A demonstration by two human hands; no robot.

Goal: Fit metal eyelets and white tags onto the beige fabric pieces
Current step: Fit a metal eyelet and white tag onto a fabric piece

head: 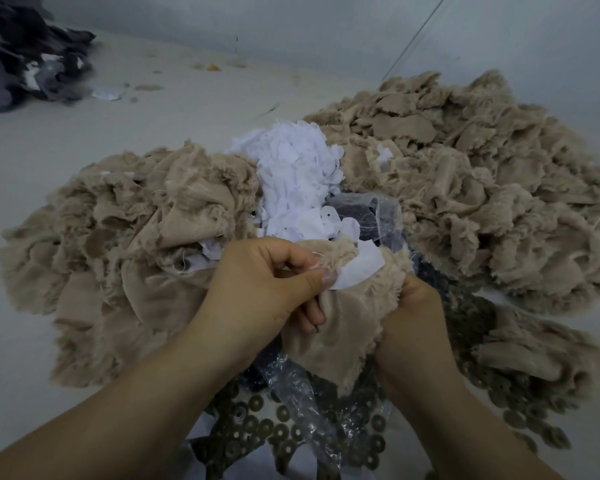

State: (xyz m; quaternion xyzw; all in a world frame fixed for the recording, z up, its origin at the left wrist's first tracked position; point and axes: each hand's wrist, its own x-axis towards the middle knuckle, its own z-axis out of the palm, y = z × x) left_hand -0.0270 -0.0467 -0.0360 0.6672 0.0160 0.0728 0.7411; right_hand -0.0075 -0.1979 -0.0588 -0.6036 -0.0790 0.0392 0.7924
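My left hand (257,282) pinches a beige fabric piece (343,327) together with a white tag (359,268) lying on its frayed top edge. My right hand (413,317) grips the same piece from the right side, its fingers hidden behind the cloth. A heap of white tags (295,174) lies just beyond my hands. Dark metal eyelets (278,431) are scattered on the surface beneath my wrists. Large piles of beige fabric pieces sit to the left (118,258) and to the right (482,188).
Crumpled clear plastic (312,403) lies under my hands among the eyelets. A pile of dark grey fabric (25,53) sits at the far left corner. The pale work surface (49,150) meets a grey wall (326,26) at the back.
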